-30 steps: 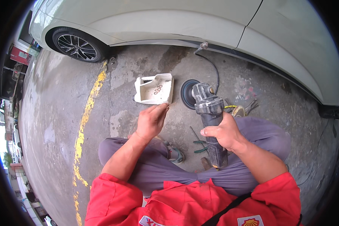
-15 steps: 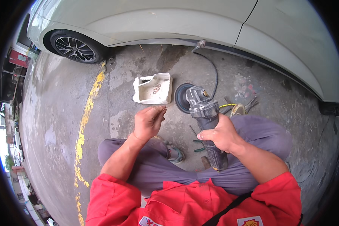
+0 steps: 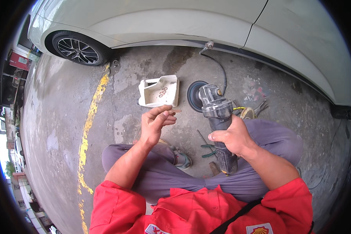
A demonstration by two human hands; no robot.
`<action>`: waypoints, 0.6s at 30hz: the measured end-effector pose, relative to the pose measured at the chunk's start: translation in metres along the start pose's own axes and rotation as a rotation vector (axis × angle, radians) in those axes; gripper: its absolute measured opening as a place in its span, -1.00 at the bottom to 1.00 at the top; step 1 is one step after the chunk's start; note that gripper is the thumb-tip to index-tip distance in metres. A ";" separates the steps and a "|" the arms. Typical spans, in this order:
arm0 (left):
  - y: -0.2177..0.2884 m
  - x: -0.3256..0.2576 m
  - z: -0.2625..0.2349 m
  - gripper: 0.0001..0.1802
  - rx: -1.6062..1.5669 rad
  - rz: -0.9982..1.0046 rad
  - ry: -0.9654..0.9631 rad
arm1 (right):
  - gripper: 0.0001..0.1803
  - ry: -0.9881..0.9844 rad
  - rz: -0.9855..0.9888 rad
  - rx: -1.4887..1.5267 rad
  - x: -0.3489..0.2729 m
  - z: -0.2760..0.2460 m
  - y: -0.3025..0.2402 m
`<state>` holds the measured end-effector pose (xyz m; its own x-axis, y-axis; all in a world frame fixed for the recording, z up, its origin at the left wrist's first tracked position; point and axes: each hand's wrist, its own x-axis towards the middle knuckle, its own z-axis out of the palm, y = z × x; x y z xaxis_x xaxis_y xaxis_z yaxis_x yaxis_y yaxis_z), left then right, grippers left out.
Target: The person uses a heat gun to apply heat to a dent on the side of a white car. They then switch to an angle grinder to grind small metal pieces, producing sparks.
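My right hand (image 3: 232, 138) grips the body of a grey and black power polisher (image 3: 214, 103), held upright over my lap with its dark round pad (image 3: 193, 95) facing left. My left hand (image 3: 156, 123) is raised just left of the pad, with its fingertips pinched together; I cannot make out whether anything small is between them. Just beyond that hand, a white cut-open plastic container (image 3: 160, 91) with small parts inside lies on the concrete. I sit cross-legged in grey trousers and a red shirt.
A white car (image 3: 183, 23) fills the far side, its wheel (image 3: 76, 48) at the far left. A black cable (image 3: 220, 68) runs from the polisher toward the car. Green-handled pliers (image 3: 206, 150) lie by my legs, more tools (image 3: 257, 107) at right. A yellow painted line (image 3: 87, 128) crosses the concrete.
My left hand has pulled back from the white container and lifted, fingers now pinched together. The polisher has tilted slightly left in my right hand.
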<state>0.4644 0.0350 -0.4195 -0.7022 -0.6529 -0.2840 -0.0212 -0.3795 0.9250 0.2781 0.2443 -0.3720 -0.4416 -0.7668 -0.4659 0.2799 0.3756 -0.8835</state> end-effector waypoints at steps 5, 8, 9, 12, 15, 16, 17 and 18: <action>0.001 0.004 0.007 -0.71 0.075 0.004 0.088 | -0.57 0.001 -0.023 -0.027 0.001 0.000 0.004; -0.002 0.007 0.002 -0.81 0.125 -0.061 0.102 | -0.56 -0.002 -0.018 -0.043 0.001 0.000 0.004; -0.004 0.008 0.001 -0.82 0.181 -0.040 0.131 | -0.55 -0.006 -0.015 -0.049 0.001 0.000 0.003; -0.007 0.010 0.000 -0.86 0.263 -0.025 0.172 | -0.55 -0.008 -0.037 -0.059 -0.001 0.002 0.001; -0.005 0.012 0.000 -0.87 0.176 -0.081 0.156 | -0.56 -0.026 -0.009 -0.061 0.001 0.002 0.003; -0.005 0.011 0.003 -0.87 0.147 -0.084 0.160 | -0.57 -0.029 -0.015 -0.052 0.002 0.002 0.005; -0.005 0.011 0.005 -0.87 0.118 -0.088 0.165 | -0.58 -0.033 -0.021 -0.043 0.004 0.003 0.007; -0.007 0.012 0.004 -0.86 0.119 -0.085 0.164 | -0.58 -0.037 -0.027 -0.034 0.004 0.003 0.008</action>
<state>0.4529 0.0323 -0.4279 -0.5693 -0.7235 -0.3904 -0.1660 -0.3640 0.9165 0.2809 0.2424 -0.3805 -0.4168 -0.7951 -0.4405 0.2392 0.3716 -0.8970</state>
